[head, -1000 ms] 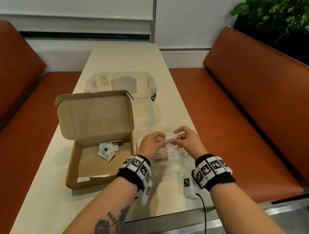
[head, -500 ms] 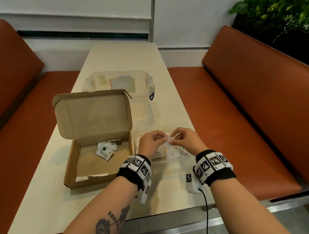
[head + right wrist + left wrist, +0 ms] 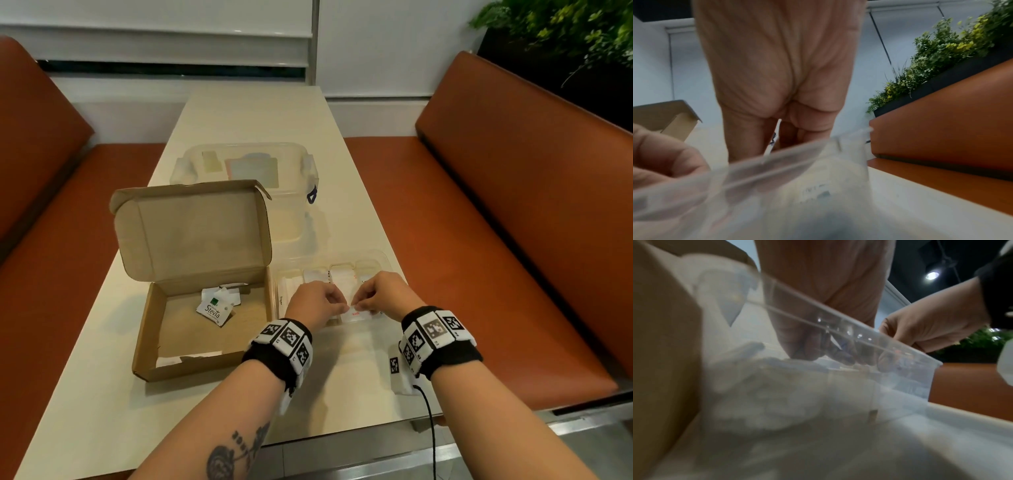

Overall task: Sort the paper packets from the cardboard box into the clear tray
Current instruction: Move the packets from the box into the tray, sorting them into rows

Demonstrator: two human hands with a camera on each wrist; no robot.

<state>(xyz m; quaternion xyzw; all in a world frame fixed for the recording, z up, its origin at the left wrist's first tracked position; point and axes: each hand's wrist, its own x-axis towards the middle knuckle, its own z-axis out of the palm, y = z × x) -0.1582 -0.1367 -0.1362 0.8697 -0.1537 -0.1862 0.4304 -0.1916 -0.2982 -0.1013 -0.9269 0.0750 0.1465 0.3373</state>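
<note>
Over the near edge of the clear tray [image 3: 383,255], my left hand [image 3: 337,302] and right hand [image 3: 359,302] meet and together pinch a small white paper packet [image 3: 349,301]. Its thin edge shows between my right fingers [image 3: 748,139] as the packet [image 3: 773,142], and through the tray wall [image 3: 890,374] as the packet [image 3: 835,342]. White packets lie in the tray's compartments, one with red print [image 3: 356,313]. The open cardboard box [image 3: 150,329] stands to the left and holds a Stevia packet [image 3: 212,310] with a few white packets behind it.
A clear lidded container [image 3: 308,164] stands behind the box and tray on the cream table [image 3: 253,113]. Orange benches [image 3: 479,212] run along both sides. A planter [image 3: 565,31] sits at the far right. A tagged white block [image 3: 395,368] lies near my right wrist.
Both hands have come down a little with the packet, closer to the tray's near compartments. The box and its packets have not moved.
</note>
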